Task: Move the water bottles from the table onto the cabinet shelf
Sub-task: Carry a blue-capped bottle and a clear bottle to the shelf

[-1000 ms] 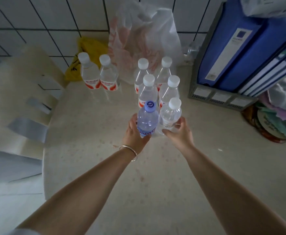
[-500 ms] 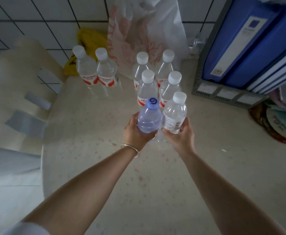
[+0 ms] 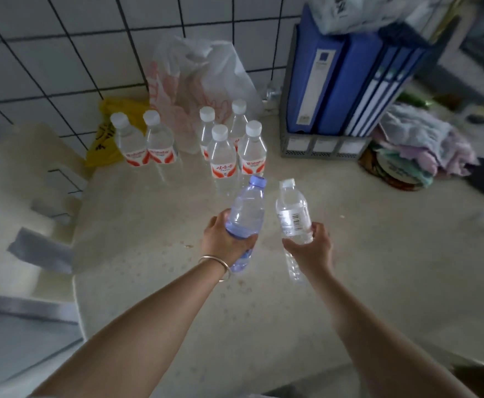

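The left hand [image 3: 223, 239] is wrapping its fingers around a blue bottle [image 3: 246, 216], and the right hand [image 3: 309, 248] is wrapping its fingers around a clear bottle [image 3: 292, 214]. Both bottles are up in the air above the bench [image 3: 378, 282], tipping a little away from the person, with their caps pointing toward the wall. The 2 bottles are close together but not touching. A thin bangle [image 3: 218, 264] is sitting on the left wrist. Further out, 4 more bottles [image 3: 229, 145] with red labels are standing in a tight bunch on the bench, and 2 other bottles [image 3: 146, 142] are standing side by side to the left of them. Behind them a white plastic bag [image 3: 203, 73] and a yellow bag [image 3: 111, 130] are leaning near the tiled wall. Blue folders [image 3: 335, 81] are standing in a grey rack on the right. I think the person is doing the carrying step with the first 2 bottles. The cabinet shelf is not showing here, so next the person needs to turn toward it, keep holding tight, and set both bottles down standing up. Then 6 bottles are waiting.
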